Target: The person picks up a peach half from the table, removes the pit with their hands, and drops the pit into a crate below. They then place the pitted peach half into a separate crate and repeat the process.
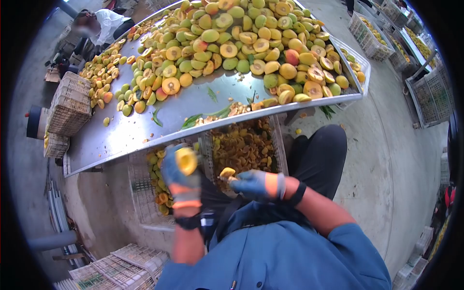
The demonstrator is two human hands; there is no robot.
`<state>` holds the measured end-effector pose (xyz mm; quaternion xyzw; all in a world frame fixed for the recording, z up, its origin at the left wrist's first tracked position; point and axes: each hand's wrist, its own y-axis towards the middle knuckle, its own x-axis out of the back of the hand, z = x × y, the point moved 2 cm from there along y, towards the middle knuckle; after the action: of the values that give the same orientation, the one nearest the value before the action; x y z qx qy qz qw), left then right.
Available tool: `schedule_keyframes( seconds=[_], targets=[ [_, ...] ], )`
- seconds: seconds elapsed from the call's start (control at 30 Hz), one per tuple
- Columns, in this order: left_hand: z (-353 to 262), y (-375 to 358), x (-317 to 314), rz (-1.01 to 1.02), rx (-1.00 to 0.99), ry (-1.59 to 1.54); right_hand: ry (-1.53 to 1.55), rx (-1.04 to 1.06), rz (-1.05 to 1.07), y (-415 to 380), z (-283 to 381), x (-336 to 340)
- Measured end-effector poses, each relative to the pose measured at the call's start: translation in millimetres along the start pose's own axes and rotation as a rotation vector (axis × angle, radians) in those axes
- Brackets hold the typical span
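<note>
My left hand (181, 169), in a blue and orange glove, is closed on a yellow halved fruit (186, 161) whose hollowed cut side faces up. To its right, my right hand (256, 184), gloved the same way, is closed round something small that I cannot make out, with a yellow-orange fruit piece (227, 172) at its fingertips. Below the table edge, a crate of orange fruit pieces (244, 150) lies beyond my right hand. Another crate (140, 193) with green and yellow fruit is beside my left hand.
A metal table (130, 137) bears a large heap of whole and halved fruit (227, 43). Stacked crates (70, 104) stand at its left end. A person (104, 26) is bent at the far left. More crates (369, 38) stand at the right.
</note>
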<state>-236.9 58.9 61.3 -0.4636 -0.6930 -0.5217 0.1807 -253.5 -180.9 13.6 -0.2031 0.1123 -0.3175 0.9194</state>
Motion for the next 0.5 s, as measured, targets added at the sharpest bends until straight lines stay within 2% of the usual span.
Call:
schedule_keyframes(
  seconds=[0.03,0.07,0.1,0.17,0.2,0.23,0.3,0.37,0.43,0.5],
  targets=[
    [18.9,8.5,25.4,-0.086,-0.106,0.157,-0.434,0.092,-0.258,3.6,2.0,-4.1],
    [73.4,0.1,40.6,-0.187,0.306,-0.254,-0.701,-0.235,-0.175,-1.3,24.4,-2.2],
    [114.5,-11.1,41.8,-0.263,0.713,-0.677,-0.698,-0.313,-0.145,1.0,20.0,3.2],
    [82.0,20.3,72.6,-0.128,0.268,0.436,-0.630,-0.244,-0.141,4.6,6.3,2.3],
    [81.6,23.6,72.3,-0.133,0.261,0.426,-0.689,-0.242,-0.093,7.8,-11.6,-1.7],
    [84.4,29.0,70.9,-0.129,0.297,0.285,-0.739,-0.241,-0.051,10.3,-24.6,-4.8],
    [74.9,50.4,47.7,-0.135,0.326,0.103,-0.624,-0.152,-0.083,-6.9,4.1,10.5],
    [51.2,65.9,17.6,-0.018,0.405,-0.269,-0.399,0.039,-0.236,-29.1,33.9,40.0],
    [44.1,75.4,-24.9,0.051,0.491,-0.563,-0.211,0.380,-0.566,-49.0,55.7,81.0],
    [14.8,100.6,-44.6,0.135,0.490,-0.608,-0.030,0.444,-0.768,-73.2,84.1,134.8]
  ],
)
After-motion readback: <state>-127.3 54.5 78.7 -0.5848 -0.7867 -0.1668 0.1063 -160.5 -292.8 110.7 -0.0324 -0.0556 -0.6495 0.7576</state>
